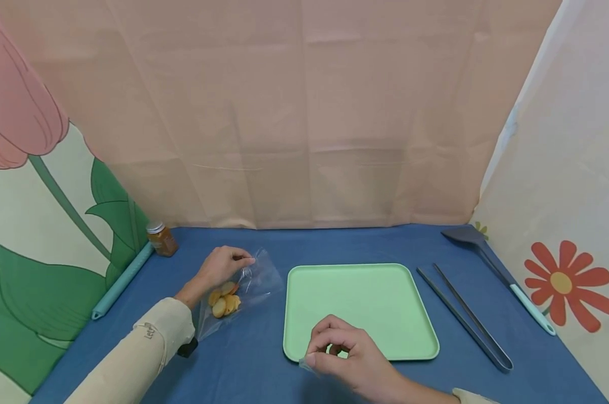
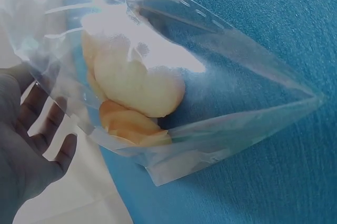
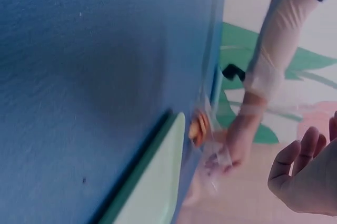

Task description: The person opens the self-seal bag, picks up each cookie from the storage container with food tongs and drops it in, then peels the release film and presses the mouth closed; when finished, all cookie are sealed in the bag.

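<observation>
A clear plastic bag (image 1: 265, 280) lies left of the tray, with several yellowish, potato-like slices (image 1: 224, 300) inside. My left hand (image 1: 220, 266) pinches the bag's upper edge between thumb and fingers. Seen from the left wrist, the bag (image 2: 237, 81) spreads across the view, glare covering part of the slices (image 2: 137, 87). My right hand (image 1: 352, 353) is over the near edge of the light green tray (image 1: 355, 303). Its thumb and index finger pinch a small translucent scrap of plastic (image 1: 306, 365). The right wrist view shows its curled fingers but not the scrap.
Metal tongs (image 1: 466, 317) lie right of the tray, and a spatula (image 1: 506, 280) with a pale blue handle lies farther right. At the back left stands a spice jar (image 1: 161, 239), beside a light blue rolling-pin-like rod (image 1: 122, 280). Blue cloth (image 1: 243, 370) covers the table.
</observation>
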A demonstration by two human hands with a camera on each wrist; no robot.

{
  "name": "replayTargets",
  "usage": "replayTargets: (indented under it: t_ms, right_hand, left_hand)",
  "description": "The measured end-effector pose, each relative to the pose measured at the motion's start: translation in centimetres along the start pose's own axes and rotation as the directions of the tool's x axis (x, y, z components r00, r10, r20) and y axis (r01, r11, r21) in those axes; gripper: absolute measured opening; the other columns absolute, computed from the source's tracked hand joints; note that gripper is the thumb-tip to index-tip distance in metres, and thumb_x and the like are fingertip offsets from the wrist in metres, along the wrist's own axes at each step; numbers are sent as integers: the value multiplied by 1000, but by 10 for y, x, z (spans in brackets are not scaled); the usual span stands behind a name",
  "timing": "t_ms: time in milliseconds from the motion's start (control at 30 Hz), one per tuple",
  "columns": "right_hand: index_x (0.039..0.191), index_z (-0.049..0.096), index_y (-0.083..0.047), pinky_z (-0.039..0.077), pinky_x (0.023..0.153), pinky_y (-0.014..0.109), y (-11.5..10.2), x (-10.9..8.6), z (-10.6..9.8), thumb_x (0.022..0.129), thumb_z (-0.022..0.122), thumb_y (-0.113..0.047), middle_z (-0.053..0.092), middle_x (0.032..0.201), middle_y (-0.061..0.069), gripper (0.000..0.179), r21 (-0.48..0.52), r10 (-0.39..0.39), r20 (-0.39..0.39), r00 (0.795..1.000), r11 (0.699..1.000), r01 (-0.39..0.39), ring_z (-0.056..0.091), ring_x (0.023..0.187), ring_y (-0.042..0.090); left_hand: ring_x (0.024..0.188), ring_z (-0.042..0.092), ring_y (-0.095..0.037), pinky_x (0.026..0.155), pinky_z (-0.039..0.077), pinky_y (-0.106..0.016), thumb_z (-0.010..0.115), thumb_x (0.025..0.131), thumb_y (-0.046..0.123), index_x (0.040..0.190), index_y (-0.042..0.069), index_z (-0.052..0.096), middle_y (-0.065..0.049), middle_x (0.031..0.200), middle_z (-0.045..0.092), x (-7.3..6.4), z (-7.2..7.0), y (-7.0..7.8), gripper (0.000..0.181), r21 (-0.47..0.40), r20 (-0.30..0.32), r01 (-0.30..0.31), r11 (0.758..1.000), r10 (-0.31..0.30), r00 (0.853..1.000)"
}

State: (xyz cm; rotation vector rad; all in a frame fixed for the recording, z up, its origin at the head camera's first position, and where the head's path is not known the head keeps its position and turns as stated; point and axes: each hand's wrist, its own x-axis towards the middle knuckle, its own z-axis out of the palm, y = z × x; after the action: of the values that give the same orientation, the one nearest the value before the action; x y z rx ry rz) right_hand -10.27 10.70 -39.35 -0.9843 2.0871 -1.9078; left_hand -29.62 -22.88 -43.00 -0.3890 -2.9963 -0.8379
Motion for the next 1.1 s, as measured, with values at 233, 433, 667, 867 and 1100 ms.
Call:
replayTargets:
  t_ms: [233,433,667,867,1100]
  right_hand:
    - [99,69,-12,50,70,31,-9,-10,-38,100,59,-3,61,100,4,14,-65,-49,-65,997,997,45,56,91,14]
    - [101,68,-15,46,63,31,-16,-20,-75,99,60,-2,64,96,-1,15,-250,-90,-172,981,967,44,56,84,13]
    - [105,68,-12,47,65,31,-35,-43,-123,101,58,-7,63,96,-2,11,-313,44,-203,978,944,-108,57,83,14]
    - [109,67,-11,52,72,28,-55,-61,-156,103,57,-10,64,100,0,12,-358,159,-172,972,909,-213,60,88,16]
    - [113,67,-8,51,72,29,-53,-66,-194,103,59,-21,62,97,3,19,-366,333,-250,909,837,-408,59,88,19]
  left_hand:
    - [74,61,-12,67,48,-31,66,98,36,108,21,79,2,102,76,1,0,0,22,-36,18,1,999,0,1000]
    - [77,63,-12,68,49,-31,65,98,37,111,20,78,1,105,75,0,-1,-1,24,-42,18,10,999,-9,1000]
    - [79,63,-12,68,49,-32,64,99,38,112,19,78,-1,106,75,-1,-1,1,26,-42,22,-6,999,7,1000]
    - [83,65,-10,72,52,-34,65,98,39,111,21,78,-1,109,75,-1,-3,-2,26,-44,11,-1,999,2,1000]
    - [88,66,-13,75,54,-37,65,98,39,111,21,78,-2,110,75,-2,-3,-4,26,-53,12,-7,999,8,1000]
